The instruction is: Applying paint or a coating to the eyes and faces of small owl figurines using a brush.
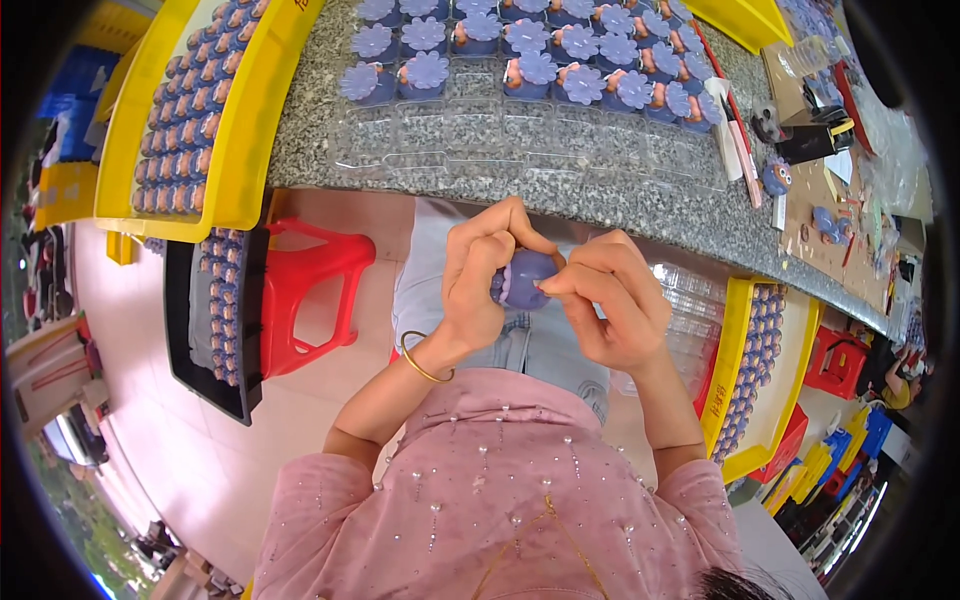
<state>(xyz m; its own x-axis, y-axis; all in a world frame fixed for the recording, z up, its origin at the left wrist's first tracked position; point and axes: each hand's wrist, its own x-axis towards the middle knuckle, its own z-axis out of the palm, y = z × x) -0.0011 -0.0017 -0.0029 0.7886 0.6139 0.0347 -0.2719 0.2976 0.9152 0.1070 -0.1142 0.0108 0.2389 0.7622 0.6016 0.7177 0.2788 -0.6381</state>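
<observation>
Above my lap, just off the table's front edge, my left hand (478, 275) is closed round a small purple round figure (530, 280) with a scalloped edge. My right hand (618, 305) pinches at the figure's right side with thumb and forefinger. Whatever lies between those fingertips is too small to name. Beyond my hands, a transparent plastic tray (490, 125) rests on the speckled stone table (305, 140). Several purple figures with flower-shaped tops (427, 72) sit in its far rows, while its near row shows bare compartments.
Yellow bins (243, 130) of figures stand at the left and at the lower right (725, 385). A black tray (245, 385) and a red stool (318, 300) are under the left side. Along the table's right lie a red stick (708, 48), black-handled tools and a loose figure (776, 177).
</observation>
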